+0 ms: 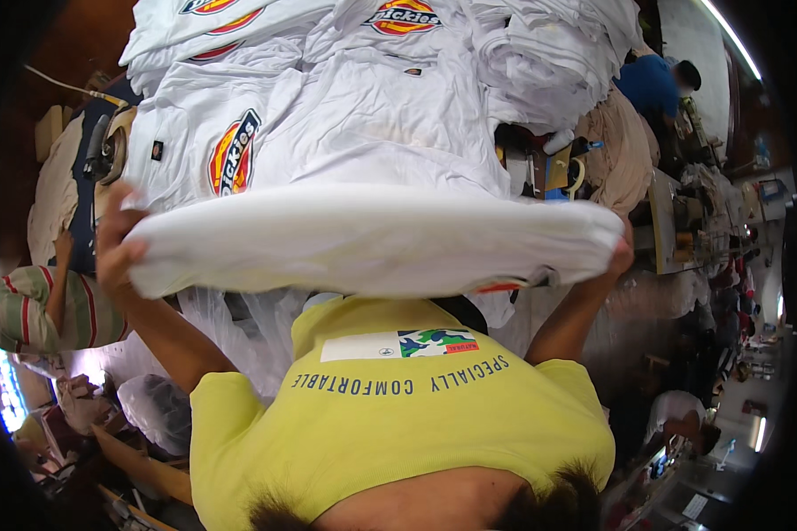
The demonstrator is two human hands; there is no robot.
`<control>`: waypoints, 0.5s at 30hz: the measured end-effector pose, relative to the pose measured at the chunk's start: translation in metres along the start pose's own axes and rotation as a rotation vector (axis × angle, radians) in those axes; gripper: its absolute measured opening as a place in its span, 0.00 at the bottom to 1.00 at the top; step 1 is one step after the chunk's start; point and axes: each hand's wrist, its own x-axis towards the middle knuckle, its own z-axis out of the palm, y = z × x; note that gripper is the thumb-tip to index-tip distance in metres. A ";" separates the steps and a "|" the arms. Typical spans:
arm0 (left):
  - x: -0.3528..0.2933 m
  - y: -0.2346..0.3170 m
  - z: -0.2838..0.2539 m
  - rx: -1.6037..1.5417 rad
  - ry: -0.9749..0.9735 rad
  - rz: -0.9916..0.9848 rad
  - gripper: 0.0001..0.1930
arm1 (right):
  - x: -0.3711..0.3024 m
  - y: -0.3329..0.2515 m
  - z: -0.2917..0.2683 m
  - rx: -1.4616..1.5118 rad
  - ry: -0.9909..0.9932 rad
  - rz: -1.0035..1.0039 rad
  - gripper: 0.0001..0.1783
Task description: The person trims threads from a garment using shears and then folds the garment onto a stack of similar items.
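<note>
A folded white T-shirt (372,239) is stretched sideways in the air in front of my chest, blurred by motion. Its left end is gripped by my left hand (119,237), fingers bent round the cloth. At the other end my right hand (623,254) holds on, its fingers partly hidden by the cloth. Part of a coloured print shows along the shirt's lower edge. Just beyond it, a white T-shirt with a red, yellow and dark print (233,152) lies on the table, beside another white T-shirt (398,115) with a small dark label.
Stacked white T-shirts (549,62) fill the table's far side. Tape and small tools lie around a yellow-brown box (556,168) at the right, near beige cloth (615,146). A person in a striped shirt (58,310) is close on my left; another in blue (646,84) is at the far right.
</note>
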 end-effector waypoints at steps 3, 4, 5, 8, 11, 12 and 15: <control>0.057 -0.031 -0.048 -0.504 -0.892 0.542 0.31 | 0.078 0.033 -0.046 0.465 -1.391 -0.112 0.23; 0.076 -0.033 -0.057 -0.396 -0.714 0.642 0.27 | 0.104 0.039 -0.062 0.339 -1.686 -0.188 0.22; 0.099 -0.038 -0.067 -0.355 -0.574 0.627 0.26 | 0.097 0.051 -0.054 0.415 -1.153 -0.287 0.22; 0.223 -0.073 -0.122 -0.384 -0.186 0.425 0.23 | 0.148 0.061 0.046 0.413 -0.296 0.118 0.21; 0.293 -0.123 -0.080 -0.344 0.135 0.147 0.23 | 0.164 0.082 0.105 0.473 -0.036 0.238 0.18; 0.276 -0.107 0.008 -0.372 0.307 -0.049 0.23 | 0.154 0.091 0.100 0.326 0.042 0.260 0.18; 0.213 -0.169 0.038 0.463 0.149 0.046 0.24 | 0.117 0.158 0.097 -0.294 -0.088 0.146 0.15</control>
